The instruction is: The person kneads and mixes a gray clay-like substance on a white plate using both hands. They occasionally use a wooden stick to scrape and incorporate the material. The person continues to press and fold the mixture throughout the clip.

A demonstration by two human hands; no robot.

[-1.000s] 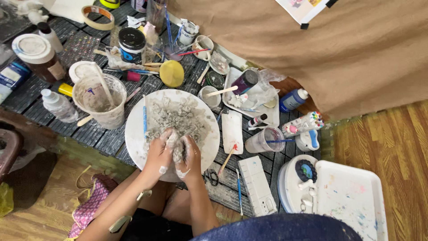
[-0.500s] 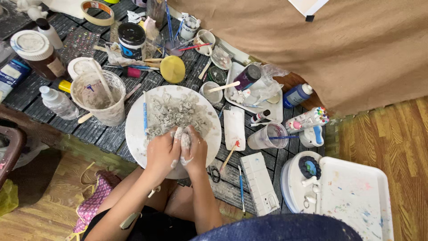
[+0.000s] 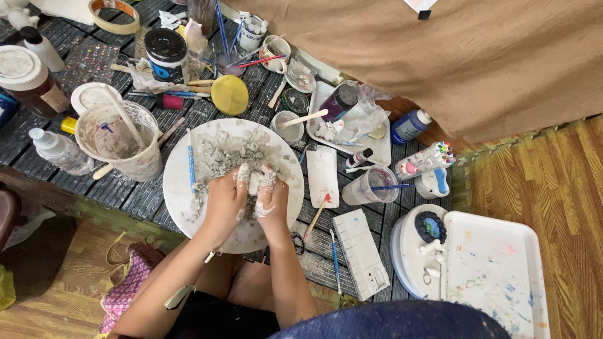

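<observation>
Left hand (image 3: 225, 199), right hand (image 3: 271, 199) pressed together, fingers curled, clay-smeared.

Round board (image 3: 182, 207): on the surface (image 3: 125, 194), clay lump (image 3: 254, 183) upon it.
Plastic cup (image 3: 119, 141): left of board.
Paint palette (image 3: 496, 270): far right.

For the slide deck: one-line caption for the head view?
Both hands, left hand and right hand, press a pale clay lump over a round white board amid craft supplies.

A yellow sponge (image 3: 230, 95), masking-tape roll (image 3: 114, 16) and paint-spattered white tray (image 3: 496, 263) lie around the dark slatted table (image 3: 125, 194)
</observation>
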